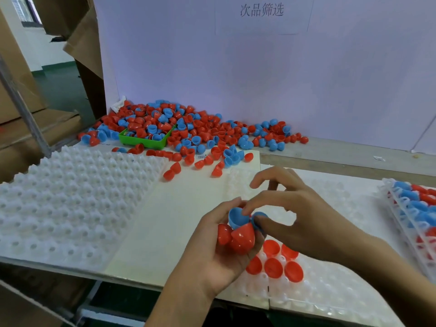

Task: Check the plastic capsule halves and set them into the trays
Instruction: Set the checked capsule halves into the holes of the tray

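With our left hand [219, 251] cradling a clutch of red and blue capsule halves [238, 232], our right hand [299, 208] pinches one blue half [259, 219], which we should turn rim-up to check before seating it in the white tray [318, 286] below.

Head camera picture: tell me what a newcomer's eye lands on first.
First the heap of red and blue capsule halves at the back of the table against the white board, spilling over a small green tray. Then the hands in front: the left hand holds a cluster of red and blue halves while the right hand pinches a blue one, above a white tray already holding a few red halves.
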